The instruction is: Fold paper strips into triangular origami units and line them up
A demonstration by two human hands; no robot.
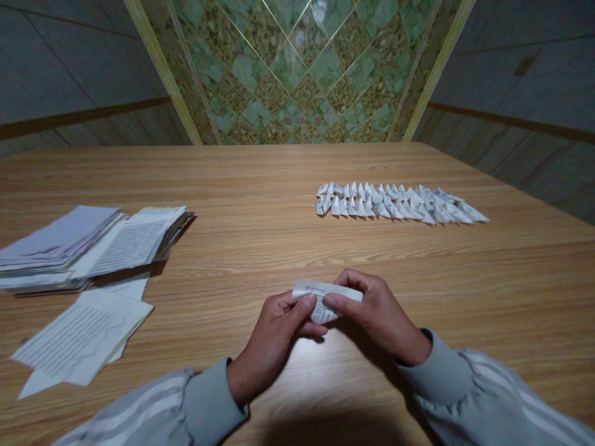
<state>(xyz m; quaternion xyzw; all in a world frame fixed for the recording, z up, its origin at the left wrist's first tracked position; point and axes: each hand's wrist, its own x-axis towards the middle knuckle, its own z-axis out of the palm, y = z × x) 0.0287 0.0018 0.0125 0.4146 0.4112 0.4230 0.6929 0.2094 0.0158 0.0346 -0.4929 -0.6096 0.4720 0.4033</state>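
Note:
A small folded piece of printed paper [326, 301] is held between both hands above the near middle of the table. My left hand [283, 322] pinches its left side, thumb on the face turned toward me. On the right side, my right hand [367, 305] grips it with the thumb in front and the fingers behind. The two thumb tips lie close together but apart. The paper's upper part forms a wide band, and a narrower part points down below the thumbs.
Several folded paper pieces [400, 203] stand in two rows at the back right of the wooden table [242, 241]. Stacked papers [60, 238] lie at the left, with loose printed sheets [83, 334] nearer me. A tiled wall [302, 74] rises beyond the table.

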